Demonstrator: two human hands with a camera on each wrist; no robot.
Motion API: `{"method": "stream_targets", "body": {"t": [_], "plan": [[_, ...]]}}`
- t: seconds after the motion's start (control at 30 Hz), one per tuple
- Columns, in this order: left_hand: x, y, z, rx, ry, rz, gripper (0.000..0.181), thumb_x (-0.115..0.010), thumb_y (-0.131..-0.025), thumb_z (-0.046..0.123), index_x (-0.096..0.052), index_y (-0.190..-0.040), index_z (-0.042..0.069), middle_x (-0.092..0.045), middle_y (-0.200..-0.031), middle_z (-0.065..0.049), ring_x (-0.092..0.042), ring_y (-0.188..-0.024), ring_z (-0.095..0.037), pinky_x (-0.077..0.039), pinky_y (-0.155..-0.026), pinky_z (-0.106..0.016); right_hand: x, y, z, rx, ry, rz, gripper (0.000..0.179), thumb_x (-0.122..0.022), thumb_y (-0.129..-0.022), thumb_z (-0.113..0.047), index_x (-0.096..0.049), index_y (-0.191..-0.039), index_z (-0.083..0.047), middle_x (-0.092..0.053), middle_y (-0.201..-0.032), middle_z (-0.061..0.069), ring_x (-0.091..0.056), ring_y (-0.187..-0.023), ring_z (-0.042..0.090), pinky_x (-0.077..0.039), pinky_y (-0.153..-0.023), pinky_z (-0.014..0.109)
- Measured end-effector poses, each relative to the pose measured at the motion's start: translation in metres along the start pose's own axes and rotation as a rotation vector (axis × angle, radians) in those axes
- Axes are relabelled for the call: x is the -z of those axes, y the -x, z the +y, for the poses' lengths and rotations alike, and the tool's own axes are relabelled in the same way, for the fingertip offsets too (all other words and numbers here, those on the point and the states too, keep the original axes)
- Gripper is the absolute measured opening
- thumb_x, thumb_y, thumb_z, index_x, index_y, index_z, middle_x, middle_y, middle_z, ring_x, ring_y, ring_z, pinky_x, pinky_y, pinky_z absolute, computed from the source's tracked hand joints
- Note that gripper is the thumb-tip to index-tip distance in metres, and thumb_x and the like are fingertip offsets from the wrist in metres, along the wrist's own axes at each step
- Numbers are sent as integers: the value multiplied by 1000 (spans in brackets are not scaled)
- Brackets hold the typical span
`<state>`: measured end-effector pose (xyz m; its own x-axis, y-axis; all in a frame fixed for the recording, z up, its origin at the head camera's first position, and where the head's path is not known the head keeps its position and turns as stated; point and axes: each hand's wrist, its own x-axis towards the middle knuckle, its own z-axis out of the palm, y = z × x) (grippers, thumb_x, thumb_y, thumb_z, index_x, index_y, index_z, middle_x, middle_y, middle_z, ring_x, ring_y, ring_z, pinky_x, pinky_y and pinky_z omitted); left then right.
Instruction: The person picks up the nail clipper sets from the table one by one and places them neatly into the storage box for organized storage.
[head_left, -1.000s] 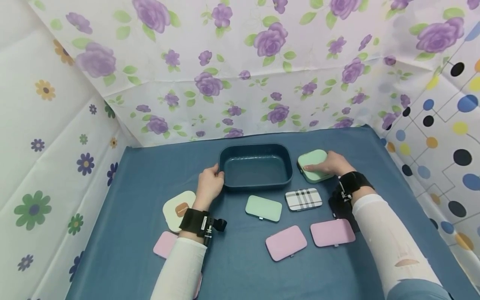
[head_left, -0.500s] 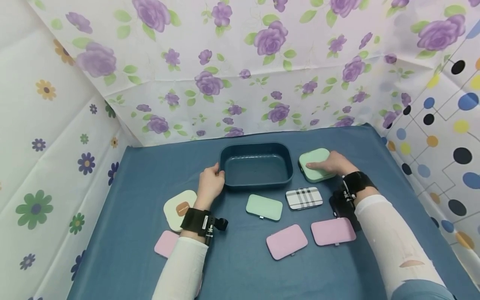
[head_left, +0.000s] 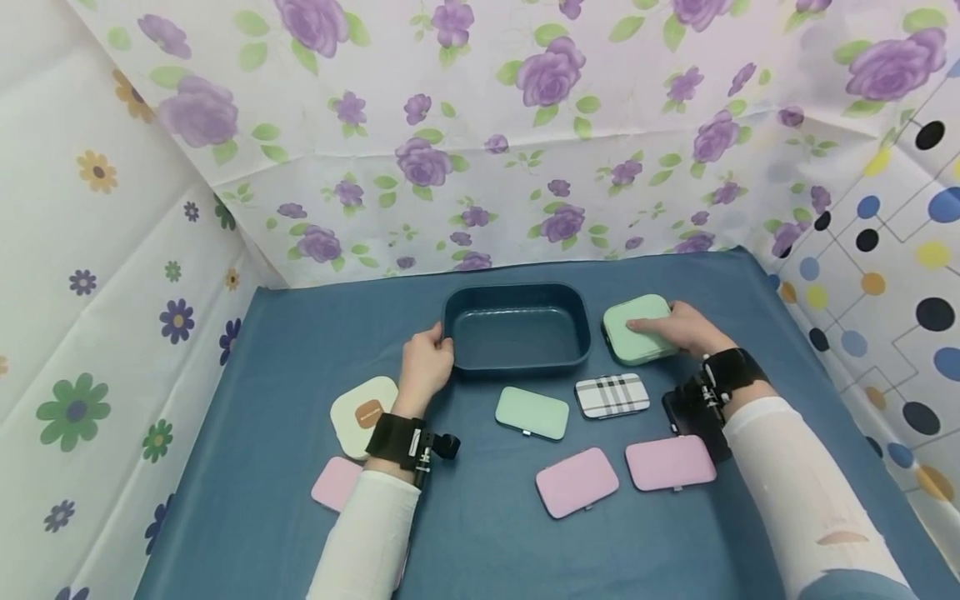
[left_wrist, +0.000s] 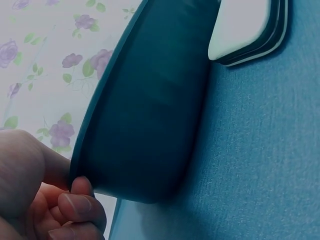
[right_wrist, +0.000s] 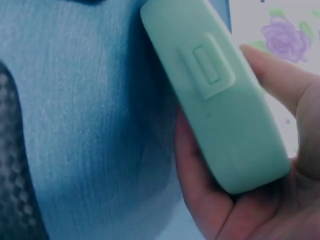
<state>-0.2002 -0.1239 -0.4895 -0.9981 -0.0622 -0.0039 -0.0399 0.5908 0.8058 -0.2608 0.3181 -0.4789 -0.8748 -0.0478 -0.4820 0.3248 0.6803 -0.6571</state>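
My left hand (head_left: pixel 426 367) pinches the left rim of a dark teal rectangular bin (head_left: pixel 517 368), thumb and fingers on its wall (left_wrist: pixel 145 110) in the left wrist view. Nothing lies inside the bin. To its right, my right hand (head_left: pixel 693 329) grips a mint green case (head_left: pixel 637 321) with rounded corners. In the right wrist view a raised latch shows on the side of this green case (right_wrist: pixel 235 125), with my thumb along one face and fingers curled under the other. Just in front of the bin lie a flat light green case (head_left: pixel 532 412) and a plaid case (head_left: pixel 612 396).
Two pink cases (head_left: pixel 577 482) (head_left: pixel 670 463) lie nearer on the blue cloth (head_left: pixel 480 533). A black case (head_left: pixel 686 417) is partly under my right wrist. A cream case (head_left: pixel 363 417) and another pink case (head_left: pixel 335 483) lie by my left forearm. Patterned sheets (head_left: pixel 495 183) wall in the table.
The mint green case has shifted slightly to the right in my right hand's grip. My left hand keeps its place on the bin; the whole head view has drifted a little.
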Motion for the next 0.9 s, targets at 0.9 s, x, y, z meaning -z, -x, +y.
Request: {"method": "stream_targets", "body": {"t": [0.9], "plan": [[1,1,-2,-10,-18,-11,48,-51,-114,16,-45,-158,-4,-50,-61,-7,-34,-49,-17,-33,-56,-35,-15,32,-63,46,-592,39,83,-58,-109,-49,-19,-167,-4,-52,-128,3,-63,-97,9,-53,-90,30]]}}
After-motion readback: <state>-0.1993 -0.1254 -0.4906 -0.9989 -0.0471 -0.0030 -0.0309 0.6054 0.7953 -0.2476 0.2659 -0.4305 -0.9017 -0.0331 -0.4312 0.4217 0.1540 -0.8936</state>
